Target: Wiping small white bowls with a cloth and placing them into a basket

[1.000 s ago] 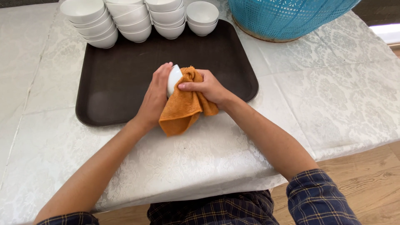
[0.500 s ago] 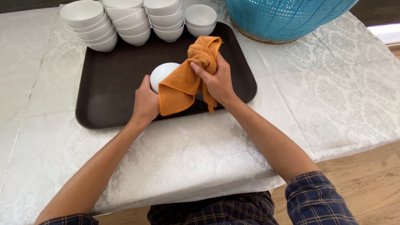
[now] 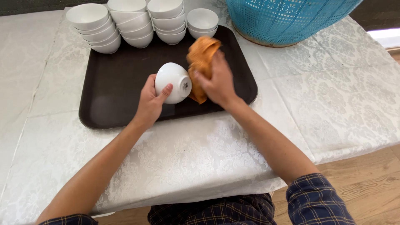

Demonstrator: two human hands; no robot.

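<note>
Your left hand [image 3: 151, 99] grips the tilted white ceramic bowl [image 3: 173, 82], your right hand [image 3: 216, 81] clutches the orange cloth [image 3: 201, 56]; a loose grip could drop it onto the dark brown tray [image 3: 112, 87].

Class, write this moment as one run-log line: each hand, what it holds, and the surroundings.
left hand: holds white bowl tipped | right hand: grips orange cloth | over dark tray | stacked bowls behind
</note>
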